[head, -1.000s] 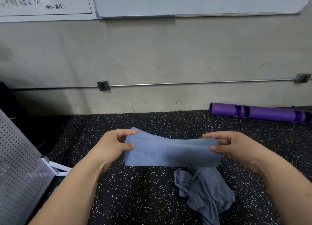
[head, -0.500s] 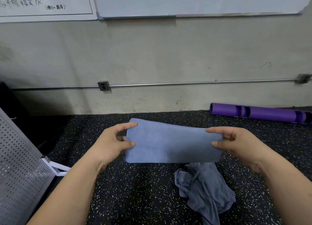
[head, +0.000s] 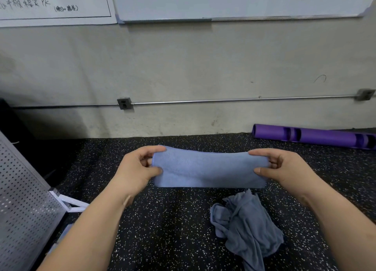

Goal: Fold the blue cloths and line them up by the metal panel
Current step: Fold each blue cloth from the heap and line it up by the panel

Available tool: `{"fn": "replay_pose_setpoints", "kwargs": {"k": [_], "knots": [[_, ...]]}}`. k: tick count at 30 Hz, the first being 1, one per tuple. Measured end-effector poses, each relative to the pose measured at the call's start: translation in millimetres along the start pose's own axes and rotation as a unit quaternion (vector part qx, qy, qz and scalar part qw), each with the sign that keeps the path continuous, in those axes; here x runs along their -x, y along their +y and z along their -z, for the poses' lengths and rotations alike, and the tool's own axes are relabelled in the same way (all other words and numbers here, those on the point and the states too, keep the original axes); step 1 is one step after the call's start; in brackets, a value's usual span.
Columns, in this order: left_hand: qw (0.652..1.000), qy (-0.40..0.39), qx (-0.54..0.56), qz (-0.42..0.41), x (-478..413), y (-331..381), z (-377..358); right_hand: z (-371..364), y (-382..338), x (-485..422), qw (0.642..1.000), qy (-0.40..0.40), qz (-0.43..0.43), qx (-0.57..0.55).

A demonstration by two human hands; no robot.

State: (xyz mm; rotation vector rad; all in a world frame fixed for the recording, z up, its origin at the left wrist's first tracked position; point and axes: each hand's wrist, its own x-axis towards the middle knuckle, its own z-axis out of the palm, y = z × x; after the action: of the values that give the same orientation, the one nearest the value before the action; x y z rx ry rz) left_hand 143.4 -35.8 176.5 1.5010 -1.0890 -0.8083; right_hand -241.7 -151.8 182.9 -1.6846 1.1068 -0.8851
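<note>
Nearest you, well to the right of the perforated metal panel [head: 22,199], a crumpled blue cloth [head: 246,228] lies in a heap on the speckled black floor [head: 162,230]. The panel stands tilted at the left edge of your view, and a white foot [head: 69,203] juts from its base onto the floor.

A little farther out, also to the right of the panel and well apart from it, you hold up a folded blue cloth [head: 207,169], stretched as a flat band between your hands. Your left hand [head: 136,169] has its grip clamped on the end nearer the panel, thumb on the near face and forefinger over the top edge. Your right hand [head: 284,169] has its grip pinched on the end away from the panel in the same way. The band's top edge dips slightly in the middle.

Beyond that, far to the right of the panel, a purple tube [head: 313,136] lies along the foot of the wall [head: 183,67]. On the wall a grey outlet box [head: 124,103] sits on a metal conduit [head: 244,99] that runs on away from the panel. Higher up hang a whiteboard [head: 234,2] and, on the panel's side, a white sheet [head: 50,4] with handwriting.
</note>
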Motion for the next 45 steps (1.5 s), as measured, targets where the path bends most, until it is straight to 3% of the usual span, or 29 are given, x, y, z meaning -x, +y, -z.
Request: {"fn": "replay_pose_setpoints", "kwargs": {"k": [6, 12, 17, 22, 26, 30, 34, 45], "knots": [[1.000, 0.013, -0.007, 0.006, -1, 2, -2, -1, -3, 1, 1.000, 0.001, -0.008, 0.002], [0.985, 0.028, -0.164, -0.050, 0, -1, -1, -1, -2, 1, 0.998, 0.011, 0.004, 0.069], [0.980, 0.034, -0.187, -0.058, 1, 0, -1, -1, 0, 0, 0.990, 0.026, 0.016, 0.138], [0.995, 0.009, -0.095, -0.024, 6, 4, 1, 1, 4, -1, 0.990, 0.026, -0.009, 0.141], [1.000, -0.005, -0.011, 0.010, 8, 6, -2, 1, 3, 1, 0.997, 0.009, -0.050, 0.060], [0.998, 0.049, -0.043, -0.026, 8, 5, -9, -10, -4, 3, 0.998, 0.013, -0.054, -0.040], [0.995, 0.082, -0.035, -0.054, 10, 9, -12, -17, -10, 5, 0.995, 0.052, -0.047, -0.071], [0.998, 0.021, 0.007, -0.053, 11, 11, -12, -17, -5, 1, 0.993, 0.019, -0.081, -0.078]]}}
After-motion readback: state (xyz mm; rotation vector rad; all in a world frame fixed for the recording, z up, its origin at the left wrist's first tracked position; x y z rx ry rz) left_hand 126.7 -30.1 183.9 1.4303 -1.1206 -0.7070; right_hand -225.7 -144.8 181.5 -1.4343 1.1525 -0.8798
